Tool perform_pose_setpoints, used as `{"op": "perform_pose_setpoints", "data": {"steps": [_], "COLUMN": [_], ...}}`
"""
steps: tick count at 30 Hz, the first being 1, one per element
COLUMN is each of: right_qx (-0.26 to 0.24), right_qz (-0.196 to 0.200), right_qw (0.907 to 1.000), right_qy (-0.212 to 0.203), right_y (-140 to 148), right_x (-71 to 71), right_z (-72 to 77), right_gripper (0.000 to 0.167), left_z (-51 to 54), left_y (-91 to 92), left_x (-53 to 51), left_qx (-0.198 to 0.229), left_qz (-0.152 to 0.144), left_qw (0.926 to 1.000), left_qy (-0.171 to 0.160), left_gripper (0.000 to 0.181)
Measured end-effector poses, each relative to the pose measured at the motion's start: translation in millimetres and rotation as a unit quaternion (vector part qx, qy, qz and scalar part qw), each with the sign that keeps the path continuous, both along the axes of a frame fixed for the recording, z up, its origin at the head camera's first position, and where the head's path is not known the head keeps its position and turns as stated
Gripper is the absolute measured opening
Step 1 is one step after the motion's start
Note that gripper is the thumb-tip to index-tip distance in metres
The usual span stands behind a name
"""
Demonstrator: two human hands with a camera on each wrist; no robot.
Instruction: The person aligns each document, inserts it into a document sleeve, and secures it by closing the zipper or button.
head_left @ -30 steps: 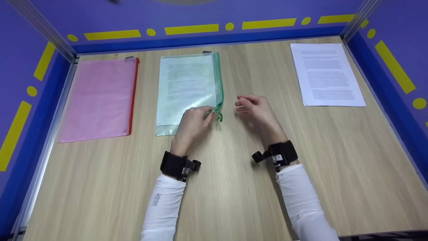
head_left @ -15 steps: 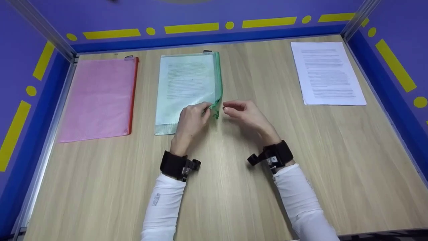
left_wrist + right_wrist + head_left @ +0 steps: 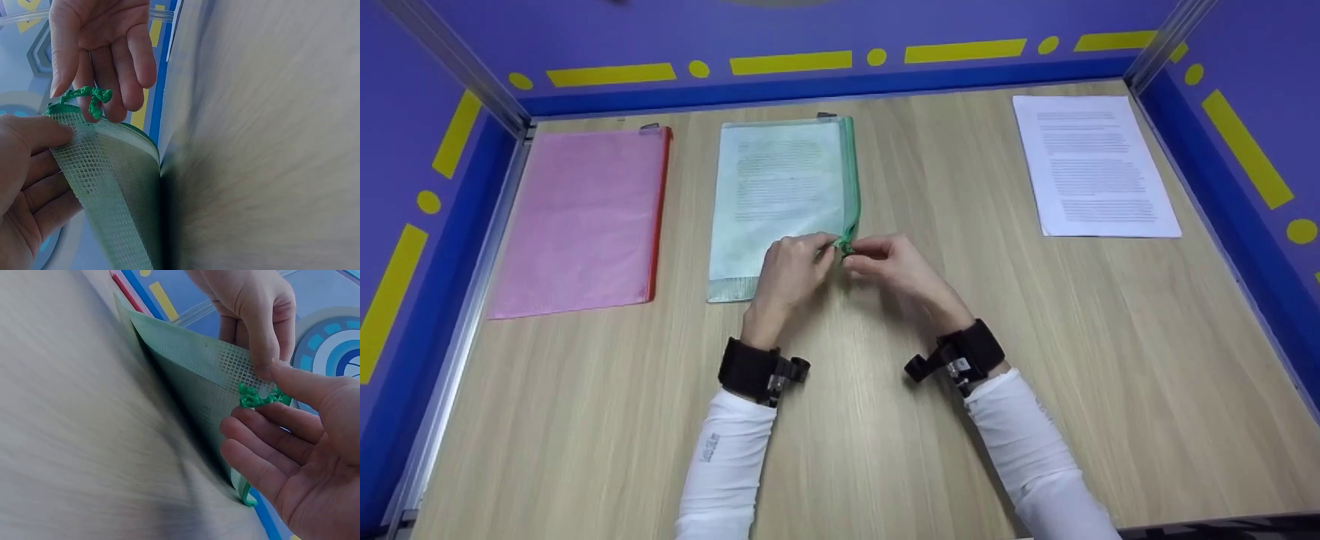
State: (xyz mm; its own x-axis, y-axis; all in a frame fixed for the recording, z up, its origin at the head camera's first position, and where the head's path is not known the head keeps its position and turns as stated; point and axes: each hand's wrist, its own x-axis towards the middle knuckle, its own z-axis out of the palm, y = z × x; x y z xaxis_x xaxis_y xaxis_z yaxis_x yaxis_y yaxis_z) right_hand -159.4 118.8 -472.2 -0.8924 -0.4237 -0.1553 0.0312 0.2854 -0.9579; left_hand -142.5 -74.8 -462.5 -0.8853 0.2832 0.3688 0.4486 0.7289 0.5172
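Note:
The green mesh zip folder (image 3: 780, 202), with printed paper showing through it, lies in the middle of the table. My left hand (image 3: 795, 266) pinches its near right corner between thumb and fingers, lifting that corner off the table, as the left wrist view shows. A knotted green cord (image 3: 259, 397) hangs from the zip end at this corner. My right hand (image 3: 904, 274) is right beside it, thumb and forefinger apart on either side of the cord. In the right wrist view the cord lies against the forefinger, and the other fingers (image 3: 256, 458) are loosely extended.
A pink zip folder (image 3: 585, 225) with a red zip edge lies to the left. At the far right is a stack of printed paper (image 3: 1095, 165). Purple-blue panels (image 3: 945, 22) with yellow marks wall in the table (image 3: 885, 450) at the back and sides.
My right hand has moved left from beside the folder up to the green cord. My left hand keeps its pinch on the corner throughout.

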Motion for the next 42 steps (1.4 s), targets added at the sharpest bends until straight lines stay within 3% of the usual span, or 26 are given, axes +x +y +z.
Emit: {"op": "perform_pose_setpoints", "data": {"steps": [6, 14, 23, 31, 36, 42], "right_qx": [-0.005, 0.006, 0.054, 0.168, 0.21, 0.228], "right_qz": [-0.004, -0.037, -0.037, -0.001, 0.005, 0.009], "right_qw": [0.9999, 0.9993, 0.9966, 0.9736, 0.9629, 0.9561], "right_qy": [-0.009, -0.006, 0.049, 0.155, 0.169, 0.185], "right_y": [1.1, 9.3, 21.1, 22.9, 25.3, 32.3], "right_x": [0.1, -1.1, -3.1, -8.1, -11.7, -16.0], "right_z": [1.9, 2.7, 9.6, 20.4, 21.1, 18.9], "right_gripper": [0.029, 0.029, 0.024, 0.02, 0.02, 0.02], "left_z": [-1.0, -2.8, -4.2, -3.2, -2.7, -2.5], "left_y": [-0.3, 2.7, 5.1, 4.9, 5.9, 10.0], "left_x": [1.1, 1.1, 0.6, 1.5, 3.5, 5.1], "left_qx": [-0.006, -0.014, -0.018, -0.025, -0.037, -0.04], "left_qz": [-0.008, -0.021, -0.04, -0.056, -0.065, -0.069], "left_qw": [0.9999, 0.9997, 0.999, 0.9979, 0.9969, 0.9964], "left_qy": [0.003, 0.004, 0.007, 0.021, 0.026, 0.031], "left_gripper": [0.016, 0.017, 0.017, 0.018, 0.019, 0.02]}}
